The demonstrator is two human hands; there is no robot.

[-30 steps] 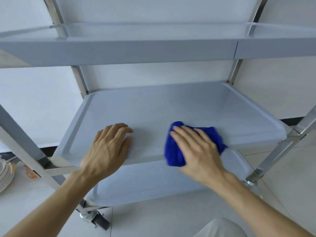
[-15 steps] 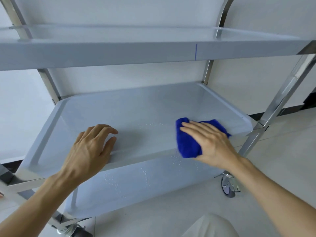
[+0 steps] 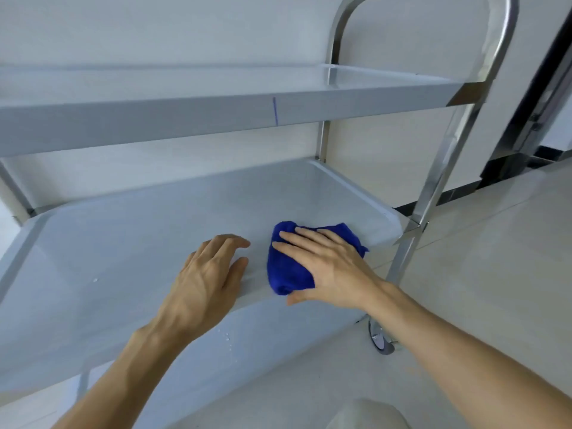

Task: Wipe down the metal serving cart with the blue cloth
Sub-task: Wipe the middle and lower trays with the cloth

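Observation:
The metal serving cart fills the view, with a top shelf (image 3: 185,119), a middle shelf (image 3: 123,243) and a lower shelf (image 3: 216,366). A bunched blue cloth (image 3: 286,267) lies on the front right part of the middle shelf. My right hand (image 3: 328,270) presses flat on the cloth, with the thumb under the shelf's front edge. My left hand (image 3: 207,280) rests just left of the cloth on the front rim, fingers curled over it, holding no cloth.
A shiny upright post and curved handle (image 3: 433,168) stand at the cart's right end, with a caster wheel (image 3: 382,339) on the pale tiled floor below. Water droplets (image 3: 227,337) dot the lower shelf. A white wall lies behind the cart, and a dark door frame (image 3: 526,113) stands at right.
The view has swung left to right along the cart. My right hand slid the cloth rightward along the middle shelf's front edge, and my left hand followed, ending closer to the cloth.

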